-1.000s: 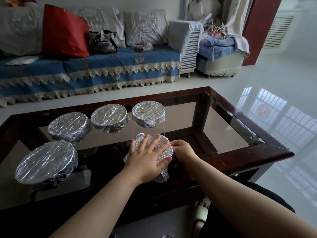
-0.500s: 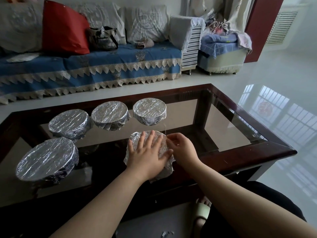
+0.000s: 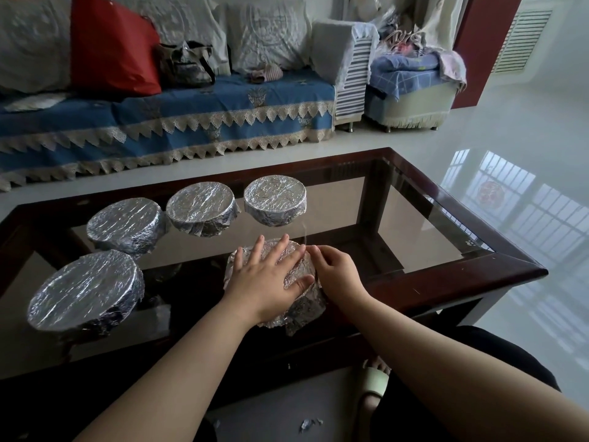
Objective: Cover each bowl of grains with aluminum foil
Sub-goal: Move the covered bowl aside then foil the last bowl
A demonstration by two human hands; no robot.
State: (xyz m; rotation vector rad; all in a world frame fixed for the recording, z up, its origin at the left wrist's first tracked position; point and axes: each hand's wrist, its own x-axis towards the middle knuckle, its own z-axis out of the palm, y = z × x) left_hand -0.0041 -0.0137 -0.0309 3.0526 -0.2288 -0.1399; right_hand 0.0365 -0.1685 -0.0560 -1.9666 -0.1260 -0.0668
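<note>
Several bowls wrapped in crinkled aluminum foil stand on a glass-topped table (image 3: 424, 224). The nearest foil-covered bowl (image 3: 302, 309) lies under my left hand (image 3: 271, 279), which rests flat on its top with fingers spread. My right hand (image 3: 334, 272) curls against the bowl's right rim, fingertips on the foil edge. Three covered bowls stand in a row behind: left (image 3: 124, 223), middle (image 3: 200, 207) and right (image 3: 274, 199). A larger covered bowl (image 3: 84, 287) sits at the near left.
The table has a dark red wooden frame (image 3: 478, 266). A sofa (image 3: 191, 106) with a blue cover, a red bag (image 3: 111, 46) and a handbag stands behind it. Small foil scraps (image 3: 310, 423) lie on the floor by my slippered foot (image 3: 374, 382).
My right hand has slid from the bowl's right side up to its far right rim. My left hand stays flat on top, shifted slightly.
</note>
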